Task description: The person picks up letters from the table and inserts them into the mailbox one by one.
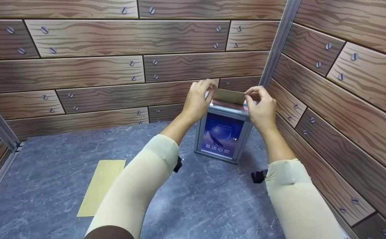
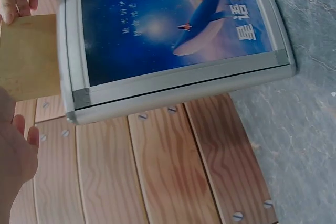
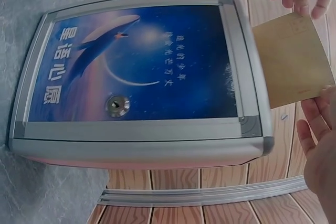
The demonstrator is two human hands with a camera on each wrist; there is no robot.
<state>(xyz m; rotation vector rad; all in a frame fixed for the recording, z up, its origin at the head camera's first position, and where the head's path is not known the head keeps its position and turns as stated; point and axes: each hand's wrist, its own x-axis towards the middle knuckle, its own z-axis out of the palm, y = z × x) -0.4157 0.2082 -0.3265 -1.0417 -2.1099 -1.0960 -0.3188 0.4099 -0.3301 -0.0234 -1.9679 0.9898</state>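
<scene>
A brown paper envelope [image 1: 230, 96] stands upright at the top of a grey-framed suggestion box [image 1: 221, 136]. My left hand [image 1: 198, 99] holds the envelope's left edge, and my right hand [image 1: 262, 108] pinches its right edge between thumb and fingers. In the right wrist view the envelope [image 3: 294, 61] shows small printed squares near one corner; its lower part is hidden by the box's top edge. The box front bears a blue whale picture with white characters, and a round lock [image 3: 117, 106] sits on it.
Another yellowish-brown envelope [image 1: 101, 187] lies flat on the grey marbled tabletop [image 1: 57, 159], to the left of my left forearm. Wood-patterned panels [image 1: 179, 36] rise behind and to the right, joined by a metal corner post [image 1: 276, 46] just behind the box.
</scene>
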